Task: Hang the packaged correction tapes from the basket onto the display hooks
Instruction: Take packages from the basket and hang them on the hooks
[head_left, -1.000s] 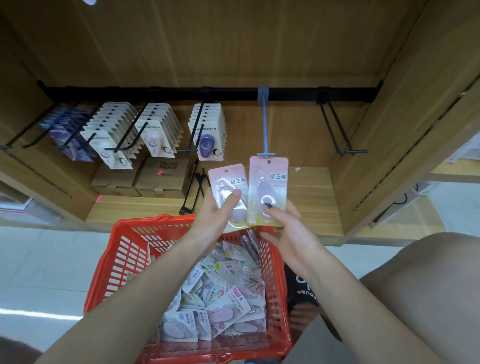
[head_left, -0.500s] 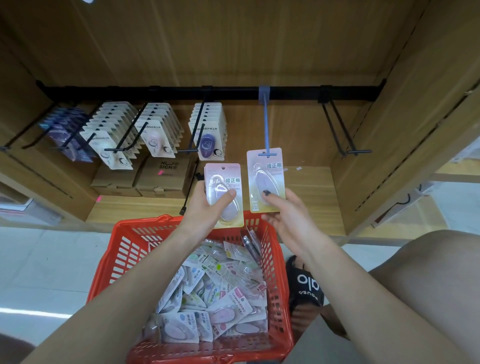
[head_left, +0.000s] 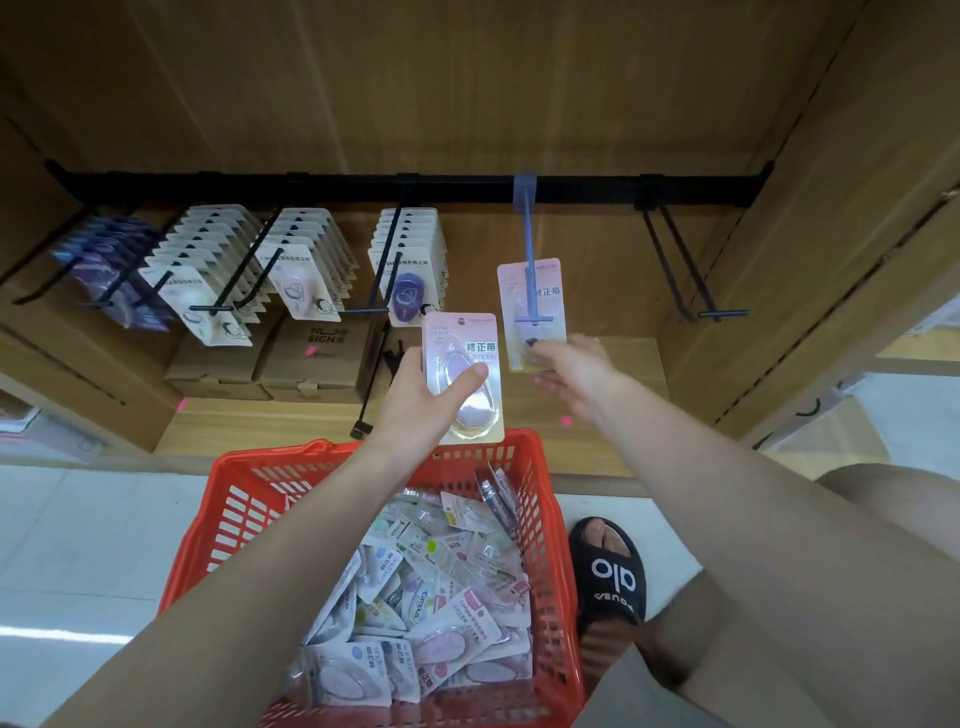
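Note:
My right hand (head_left: 574, 375) pinches the lower edge of a pink packaged correction tape (head_left: 546, 291) that sits on the blue display hook (head_left: 530, 260), the hook's shaft crossing its front. My left hand (head_left: 426, 400) grips a second pink package (head_left: 465, 374) upright, thumb across its blister, just above the red basket's (head_left: 239, 493) far rim. The basket on the floor holds several loose packaged correction tapes (head_left: 431, 597).
Black hooks on the left carry rows of white packages (head_left: 208, 291) and purple ones (head_left: 111, 270); another hook holds packages with a purple tape (head_left: 408, 275). An empty black double hook (head_left: 691, 280) hangs at right. Cardboard boxes (head_left: 306, 353) sit on the wooden shelf. A sandalled foot (head_left: 610, 571) stands beside the basket.
My right hand has lifted its package up and onto the blue hook. My left hand has raised the other package slightly and held it steady.

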